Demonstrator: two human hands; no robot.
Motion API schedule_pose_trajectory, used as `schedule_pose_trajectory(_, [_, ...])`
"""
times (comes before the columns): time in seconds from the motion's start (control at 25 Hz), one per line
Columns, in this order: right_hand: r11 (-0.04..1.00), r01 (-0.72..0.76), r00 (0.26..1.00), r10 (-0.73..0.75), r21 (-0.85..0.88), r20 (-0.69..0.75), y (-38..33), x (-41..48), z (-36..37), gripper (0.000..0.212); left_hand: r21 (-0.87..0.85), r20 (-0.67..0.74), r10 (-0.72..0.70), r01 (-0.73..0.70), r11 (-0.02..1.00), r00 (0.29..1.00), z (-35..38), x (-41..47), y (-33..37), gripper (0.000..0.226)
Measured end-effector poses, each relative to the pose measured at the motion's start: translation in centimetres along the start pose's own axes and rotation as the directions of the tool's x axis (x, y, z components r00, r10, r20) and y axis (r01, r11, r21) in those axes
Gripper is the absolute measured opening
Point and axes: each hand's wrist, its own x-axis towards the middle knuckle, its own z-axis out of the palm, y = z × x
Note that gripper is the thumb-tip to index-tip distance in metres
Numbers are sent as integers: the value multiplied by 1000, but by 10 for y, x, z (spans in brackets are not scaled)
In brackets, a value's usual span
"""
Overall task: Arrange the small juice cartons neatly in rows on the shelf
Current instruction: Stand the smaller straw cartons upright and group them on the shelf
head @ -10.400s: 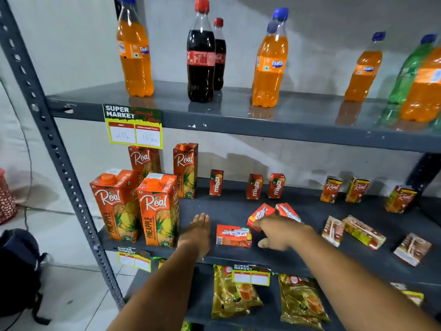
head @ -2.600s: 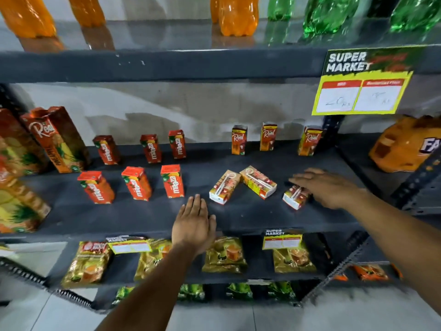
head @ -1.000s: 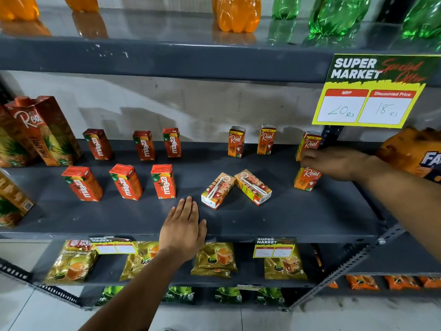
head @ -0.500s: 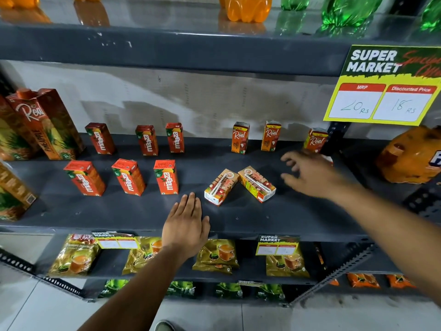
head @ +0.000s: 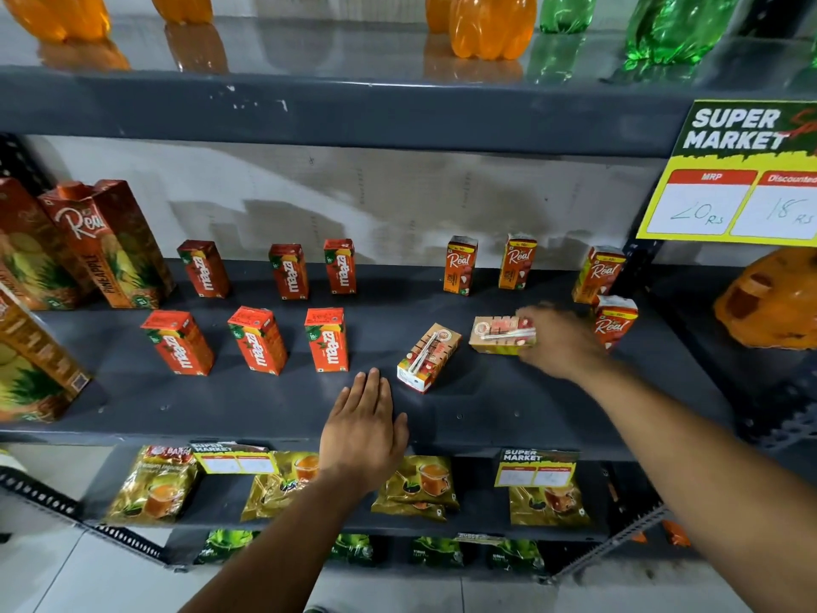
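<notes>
On the grey middle shelf (head: 265, 404), several small red Maaza cartons (head: 258, 340) stand upright in two rows at the left. Small Real cartons (head: 460, 265) stand along the back right, and one more Real carton (head: 615, 321) stands in front of them at the far right. Two Real cartons lie flat mid-shelf. My right hand (head: 559, 342) grips the right lying carton (head: 499, 334), now turned sideways. The other lying carton (head: 429, 358) is untouched. My left hand (head: 364, 431) rests flat on the shelf's front edge, fingers apart, holding nothing.
Tall Real pineapple cartons (head: 106, 245) stand at the left end. Orange and green bottles (head: 490, 24) line the upper shelf, which carries a yellow price tag (head: 734, 174) at right. Gold tea packets (head: 150, 488) fill the lower shelf. A lying orange bottle (head: 773, 298) is beyond the right post.
My right hand stood a Real carton upright at the far right, then moved left onto the right lying carton and turned it. My left hand stayed put.
</notes>
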Motion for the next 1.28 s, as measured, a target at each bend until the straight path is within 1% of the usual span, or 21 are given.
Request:
schedule_pose_trajectory(0.04, [991, 101, 995, -102, -82, -9, 5, 5, -12, 53, -1, 1, 0, 0, 1000, 1000, 1, 1, 0, 66])
schedule_pose_trajectory(0.08, [958, 220, 975, -220, -183, 21, 8, 9, -24, 52, 0, 1, 0, 0, 1000, 1000, 1, 1, -1, 67])
schedule_pose_trajectory(0.12, [914, 321, 947, -318, -247, 50, 11, 13, -33, 47, 1, -3, -2, 2, 1000, 1000, 2, 1, 0, 68])
schedule_pose_trajectory(0.16, [882, 380, 925, -364, -280, 109, 12, 16, -42, 38, -2, -7, -3, 3, 1000, 1000, 2, 1, 0, 69])
schedule_pose_trajectory(0.2, [808, 454, 891, -414, -376, 188, 15, 19, -47, 31, -7, -13, -5, 4, 1000, 1000, 3, 2, -1, 70])
schedule_pose_trajectory(0.24, [715, 522, 852, -458, -464, 253, 12, 20, -51, 29, -13, -19, -6, 6, 1000, 1000, 3, 2, -1, 71])
schedule_pose_trajectory(0.28, [603, 579, 811, -494, -549, 312, 13, 21, -51, 29, -18, -24, -7, 6, 1000, 1000, 3, 1, -1, 72])
schedule_pose_trajectory(0.32, [511, 612, 780, -518, -604, 352, 13, 21, -51, 29, -23, -28, -5, 5, 1000, 1000, 3, 1, -1, 73])
schedule_pose_trajectory(0.36, [462, 638, 751, -550, -616, 365, 17, 21, -51, 30, -28, -29, -2, 1, 1000, 1000, 3, 1, -1, 73])
schedule_pose_trajectory(0.4, [466, 640, 746, -566, -611, 351, 19, 22, -53, 32, -32, -28, 0, -1, 999, 1000, 3, 1, -1, 74])
schedule_pose_trajectory(0.44, [506, 632, 754, -577, -587, 314, 22, 22, -56, 37, -35, -28, 0, -1, 999, 1000, 4, 1, -1, 74])
schedule_pose_trajectory(0.52, [584, 603, 786, -551, -543, 280, 27, 24, -63, 51, -36, -30, -2, 0, 999, 1000, 5, 1, -1, 74])
schedule_pose_trajectory(0.64, [632, 562, 826, -469, -534, 313, 30, 29, -74, 64, -38, -33, 0, -1, 999, 999, 6, 1, -2, 74])
schedule_pose_trajectory(0.76, [650, 541, 841, -408, -534, 356, 23, 33, -81, 62, -41, -32, 1, -2, 999, 999, 7, 0, -2, 74])
schedule_pose_trajectory(0.84, [670, 530, 847, -392, -521, 358, 20, 34, -84, 59, -46, -30, 3, -4, 999, 1000, 7, 0, -2, 74])
schedule_pose_trajectory(0.88, [692, 512, 857, -374, -508, 355, 18, 35, -85, 61, -48, -30, 4, -5, 999, 1000, 7, 1, -3, 74])
schedule_pose_trajectory(0.96, [766, 427, 897, -288, -481, 336, 14, 37, -85, 72, -51, -31, 8, -10, 999, 999, 7, 1, -3, 74])
schedule_pose_trajectory(1.04, [815, 310, 939, -183, -489, 291, 10, 38, -82, 81, -52, -27, 10, -11, 999, 1000, 8, 1, -3, 75])
schedule_pose_trajectory(1.16, [843, 157, 978, -61, -514, 198, 2, 38, -69, 83, -54, -26, 7, -8, 998, 1000, 9, 2, -4, 75])
schedule_pose_trajectory(1.28, [874, 47, 982, 49, -483, 184, -6, 38, -65, 84, -56, -19, 7, -8, 998, 1000, 9, 2, -4, 74])
